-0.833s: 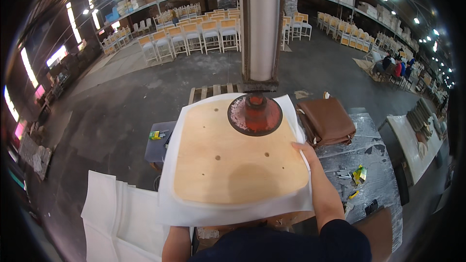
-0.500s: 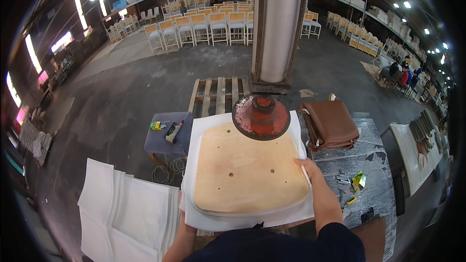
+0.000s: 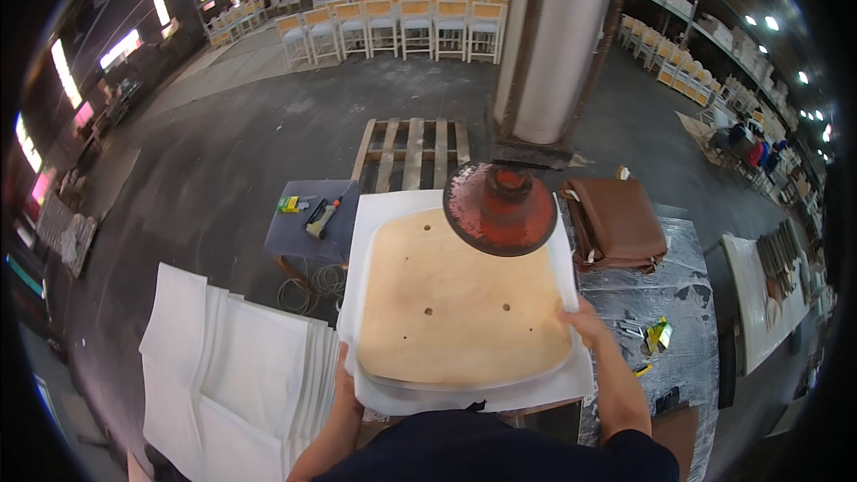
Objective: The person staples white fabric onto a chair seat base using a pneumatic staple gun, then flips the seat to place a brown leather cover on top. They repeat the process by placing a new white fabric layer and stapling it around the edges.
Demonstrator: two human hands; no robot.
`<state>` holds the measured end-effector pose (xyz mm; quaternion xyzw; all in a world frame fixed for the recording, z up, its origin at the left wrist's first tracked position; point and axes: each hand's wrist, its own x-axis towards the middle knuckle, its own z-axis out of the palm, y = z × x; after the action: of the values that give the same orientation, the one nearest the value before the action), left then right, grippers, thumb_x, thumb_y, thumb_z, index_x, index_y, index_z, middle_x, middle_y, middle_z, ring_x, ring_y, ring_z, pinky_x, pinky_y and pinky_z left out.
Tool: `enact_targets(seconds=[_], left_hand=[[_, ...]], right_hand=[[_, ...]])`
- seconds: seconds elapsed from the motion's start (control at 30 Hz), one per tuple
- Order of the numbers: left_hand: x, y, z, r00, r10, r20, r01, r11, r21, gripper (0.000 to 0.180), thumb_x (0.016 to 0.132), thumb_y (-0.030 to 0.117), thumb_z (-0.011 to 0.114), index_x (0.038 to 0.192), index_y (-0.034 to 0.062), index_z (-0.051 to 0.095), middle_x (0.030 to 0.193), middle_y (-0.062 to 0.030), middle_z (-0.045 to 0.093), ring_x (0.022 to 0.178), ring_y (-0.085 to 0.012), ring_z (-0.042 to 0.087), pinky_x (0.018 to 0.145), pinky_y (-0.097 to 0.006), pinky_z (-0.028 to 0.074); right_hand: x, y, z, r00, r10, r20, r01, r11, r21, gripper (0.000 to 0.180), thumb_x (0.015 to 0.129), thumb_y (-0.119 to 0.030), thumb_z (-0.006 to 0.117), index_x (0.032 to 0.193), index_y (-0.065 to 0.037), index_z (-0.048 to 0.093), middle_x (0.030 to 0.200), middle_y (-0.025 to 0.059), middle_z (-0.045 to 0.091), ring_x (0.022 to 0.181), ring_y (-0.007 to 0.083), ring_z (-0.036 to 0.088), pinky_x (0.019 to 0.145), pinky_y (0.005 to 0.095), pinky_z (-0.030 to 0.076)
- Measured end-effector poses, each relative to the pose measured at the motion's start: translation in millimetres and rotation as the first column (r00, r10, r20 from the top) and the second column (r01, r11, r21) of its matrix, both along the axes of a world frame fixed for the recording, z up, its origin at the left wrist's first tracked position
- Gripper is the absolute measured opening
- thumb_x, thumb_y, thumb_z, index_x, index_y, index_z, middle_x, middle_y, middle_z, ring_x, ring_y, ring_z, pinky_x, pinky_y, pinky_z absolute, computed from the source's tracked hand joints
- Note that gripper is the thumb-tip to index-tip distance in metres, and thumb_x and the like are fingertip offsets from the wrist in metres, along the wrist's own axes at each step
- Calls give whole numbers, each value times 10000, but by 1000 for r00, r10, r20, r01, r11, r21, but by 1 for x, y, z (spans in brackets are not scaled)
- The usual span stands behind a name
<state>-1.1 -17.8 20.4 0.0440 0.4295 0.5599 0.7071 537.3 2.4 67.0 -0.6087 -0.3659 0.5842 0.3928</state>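
Observation:
A pale plywood seat panel (image 3: pixel 464 303) with rounded corners and several drilled holes lies flat on a larger white padding sheet (image 3: pixel 375 204). My right hand (image 3: pixel 585 321) closes round the right edge of the sheet, its fingers against the panel's side. At the lower left edge, my left hand (image 3: pixel 346 377) grips the same sheet, most of its fingers hidden beneath. A round, worn red disc (image 3: pixel 502 210) with a raised hub covers the far right corner of the panel. Whether it touches the wood, I cannot tell.
White padding sheets (image 3: pixel 232 366) are stacked at left. A blue-grey padded stool (image 3: pixel 299 223) carries a staple gun (image 3: pixel 320 219). Brown upholstered pieces (image 3: pixel 616 223) lie on a plastic-wrapped table (image 3: pixel 692 295) at right. Ahead are a pallet (image 3: pixel 412 152) and a thick column (image 3: pixel 558 54).
My view has turned slightly, so the column and red disc appear further right. My right hand has shifted a little down the edge of the sheet. Both hands stay on it.

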Motion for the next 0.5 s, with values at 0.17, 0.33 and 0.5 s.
enact_targets(seconds=[0.17,0.33,0.5], left_hand=[[-8,-13,-7,856,34,-516,71,981,182,594,1223,395,468,1659,-7,491,1525,-185,670,1406,-283,642,1207,-412,482],[2,-18,1,617,74,-783,180,956,232,564,1169,182,569,1676,-37,459,1513,-199,671,1402,-281,627,1217,-407,450],[2,-22,18,128,-85,-988,390,920,-29,673,1099,193,639,1663,-105,426,1484,-363,634,1390,-513,610,1174,-520,476]], right_hand=[[-5,-36,-4,990,13,141,-2,997,-78,895,1008,-110,819,1779,-114,367,1652,117,575,1480,250,564,1227,403,464],[-14,-41,-19,940,-25,341,-9,995,96,871,1030,-102,765,1790,-77,340,1695,166,547,1513,282,557,1261,414,436],[-11,-48,-29,791,-5,612,-120,979,162,846,1025,-100,744,1777,-52,361,1753,242,492,1580,343,528,1274,430,430]])
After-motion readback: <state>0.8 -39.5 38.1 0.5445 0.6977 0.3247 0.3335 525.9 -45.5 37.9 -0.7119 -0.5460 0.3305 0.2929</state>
